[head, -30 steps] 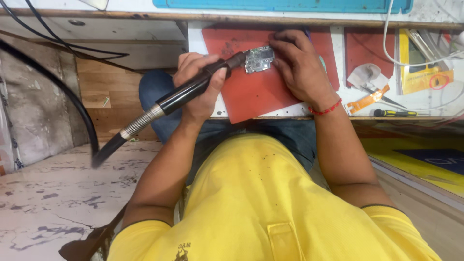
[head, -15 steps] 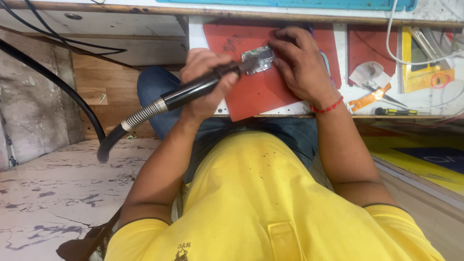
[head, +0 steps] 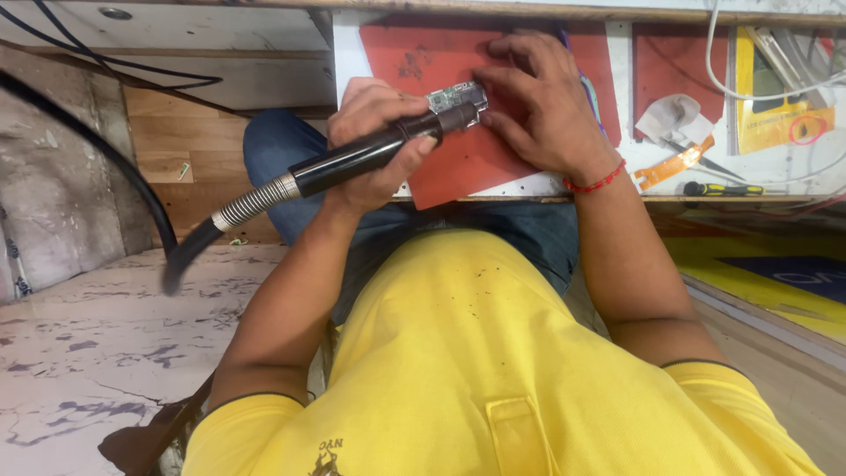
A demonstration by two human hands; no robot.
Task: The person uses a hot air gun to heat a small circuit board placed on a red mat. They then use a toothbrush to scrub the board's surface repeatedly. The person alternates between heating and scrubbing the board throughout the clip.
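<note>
My left hand [head: 374, 141] grips a black hot-air wand [head: 352, 159] whose ribbed metal collar and black hose [head: 189, 251] trail down to the left. Its metal nozzle points at a small green circuit board [head: 454, 94] lying on a red work mat [head: 458, 115]. My right hand [head: 538, 106] rests on the mat just right of the board, fingers curled and touching its edge. A red thread bracelet sits on that wrist. Whether something thin is pinched in the right fingers is hidden.
A white bench edge [head: 493, 189] carries a second red mat [head: 674, 62], crumpled white tissue [head: 670, 115], an orange-handled tool [head: 674, 166], a dark screwdriver [head: 723, 189], a yellow packet [head: 775, 115] and white cables [head: 749, 88]. Black cables [head: 88, 150] run at left above a marbled floor.
The wand's nozzle has shifted slightly right and up, onto the board. My right hand has closed in around the board's right side. The view has tilted a little.
</note>
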